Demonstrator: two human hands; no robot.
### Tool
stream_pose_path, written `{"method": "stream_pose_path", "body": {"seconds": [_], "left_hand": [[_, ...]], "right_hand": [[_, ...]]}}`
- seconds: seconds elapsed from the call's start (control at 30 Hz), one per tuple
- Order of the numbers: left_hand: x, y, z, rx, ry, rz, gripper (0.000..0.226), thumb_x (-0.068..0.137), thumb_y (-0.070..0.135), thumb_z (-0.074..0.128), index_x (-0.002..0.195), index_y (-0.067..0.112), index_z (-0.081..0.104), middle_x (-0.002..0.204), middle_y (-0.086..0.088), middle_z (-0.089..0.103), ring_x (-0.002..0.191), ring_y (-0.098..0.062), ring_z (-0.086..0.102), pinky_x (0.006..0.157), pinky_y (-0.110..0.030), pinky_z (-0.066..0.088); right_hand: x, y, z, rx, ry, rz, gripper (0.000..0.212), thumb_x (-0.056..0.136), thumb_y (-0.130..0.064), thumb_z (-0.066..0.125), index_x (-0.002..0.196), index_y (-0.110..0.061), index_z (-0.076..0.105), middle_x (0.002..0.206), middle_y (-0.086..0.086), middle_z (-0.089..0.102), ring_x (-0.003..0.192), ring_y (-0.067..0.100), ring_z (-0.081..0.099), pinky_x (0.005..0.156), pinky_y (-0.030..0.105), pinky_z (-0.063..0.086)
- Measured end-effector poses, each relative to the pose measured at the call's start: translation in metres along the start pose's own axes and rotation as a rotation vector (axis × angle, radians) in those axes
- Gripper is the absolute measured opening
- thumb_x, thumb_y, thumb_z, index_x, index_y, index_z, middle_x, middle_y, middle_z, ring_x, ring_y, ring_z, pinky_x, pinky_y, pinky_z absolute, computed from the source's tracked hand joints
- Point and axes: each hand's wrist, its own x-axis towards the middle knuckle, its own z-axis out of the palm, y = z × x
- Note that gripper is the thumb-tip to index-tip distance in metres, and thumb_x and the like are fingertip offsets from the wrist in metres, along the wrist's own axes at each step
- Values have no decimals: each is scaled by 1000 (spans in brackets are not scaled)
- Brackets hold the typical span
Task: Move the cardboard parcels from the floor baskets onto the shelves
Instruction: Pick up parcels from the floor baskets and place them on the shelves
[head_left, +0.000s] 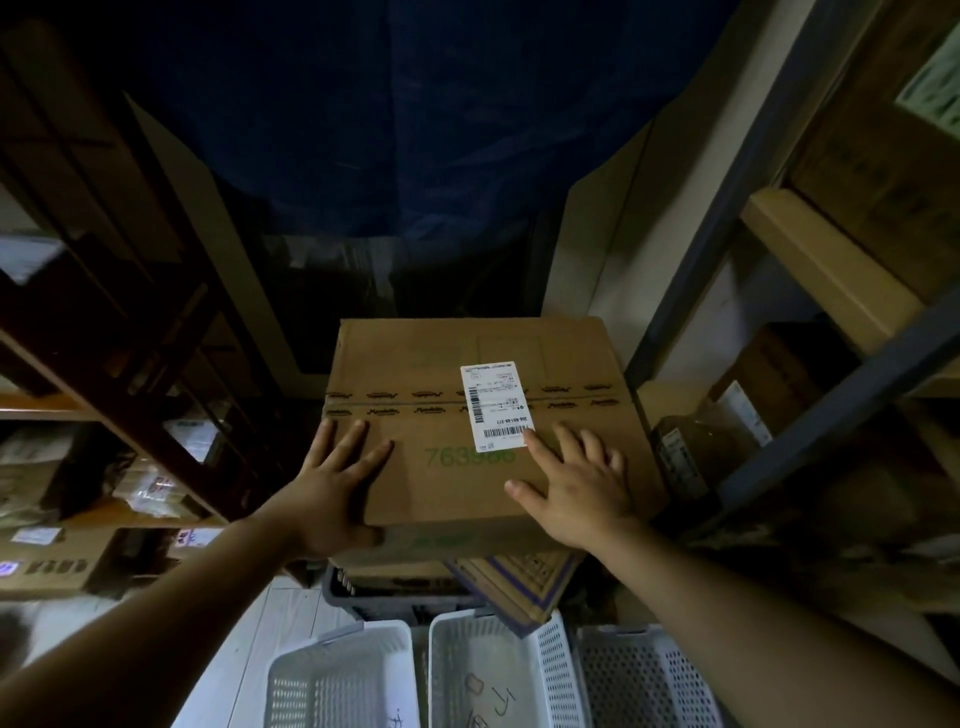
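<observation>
Cardboard parcel atop the dark floor basket, hands flat on it.
Head view: left hand and right hand lie wide, fingers straight, nothing hooked underneath; lifted so, it could slide toward the white baskets.

One head-worn wide view looks forward and down an aisle between shelves, near above a box, with floor baskets at its lower edge.
</observation>
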Motion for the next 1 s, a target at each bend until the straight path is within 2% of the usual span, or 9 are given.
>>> {"method": "stream_pose_path", "body": {"seconds": [0.13, 0.2, 0.27, 0.33, 0.4, 0.57, 0.77, 0.87, 1.0], "left_hand": [[0, -2, -6, -241, 50, -16, 113, 58, 89, 48, 149, 43, 1, 154, 9, -29, 140, -27, -32, 115, -55, -2], [4, 2, -6, -415, 221, -129, 103, 69, 72, 61, 151, 42, 6, 157, 4, -24, 145, -33, -18, 117, -55, 6], [11, 6, -7, -653, 329, -312, 106, 74, 56, 71, 153, 34, 2, 160, -7, -6, 145, -39, 6, 115, -54, 21], [18, 7, -8, -880, 306, -358, 104, 77, 44, 74, 153, 24, 6, 153, -13, 28, 135, -37, 35, 107, -50, 35], [20, 3, -7, -895, 270, -336, 95, 76, 39, 76, 149, 17, 18, 141, -11, 46, 125, -33, 48, 103, -49, 42], [21, -4, -12, -852, 320, -336, 85, 78, 29, 76, 146, 14, 27, 135, -9, 51, 118, -31, 54, 99, -46, 46], [38, -24, -36, -674, 365, -293, 82, 79, 36, 76, 147, 23, 32, 132, -9, 57, 114, -31, 57, 94, -45, 49], [47, -25, -35, -612, 342, -294, 84, 84, 39, 69, 151, 24, 22, 142, -12, 47, 122, -34, 51, 99, -46, 46], [49, -18, -29, -333, 317, -310, 69, 94, 53, 44, 152, 31, 13, 158, -11, 12, 140, -40, 22, 110, -54, 31]], "right_hand": [[5, 4, -4, -13, 7, 27, 76, 85, -80, 17, 152, -46, 6, 163, -3, 7, 147, 30, 2, 117, 53, 3], [11, 8, -7, 37, -4, 150, 78, 83, -83, 17, 152, -47, 5, 164, -3, 0, 148, 35, -6, 114, 61, -3], [18, 14, -8, 129, -24, 316, 84, 79, -87, 18, 151, -48, 3, 163, -3, -8, 146, 42, -15, 112, 67, -4], [23, 18, -10, 192, -42, 413, 90, 74, -90, 21, 151, -48, 3, 163, -2, -10, 145, 45, -14, 112, 69, 4], [22, 18, -11, 211, -44, 441, 92, 74, -90, 26, 152, -47, 3, 163, -2, -8, 145, 45, -8, 112, 67, 14], [8, 10, -10, 214, 0, 446, 88, 79, -85, 32, 152, -44, 7, 161, -2, -2, 143, 41, 3, 109, 58, 26], [-18, 0, 1, 224, 33, 444, 82, 82, -82, 33, 152, -45, 11, 160, -3, -1, 137, 37, 12, 107, 50, 29], [-24, -1, 3, 167, 32, 425, 79, 85, -79, 27, 153, -44, 7, 161, -1, -2, 140, 37, 9, 111, 50, 22], [-23, -11, 2, 146, 78, 403, 76, 90, -74, 23, 154, -38, 7, 163, 2, -4, 146, 37, -12, 116, 56, 0]]}}
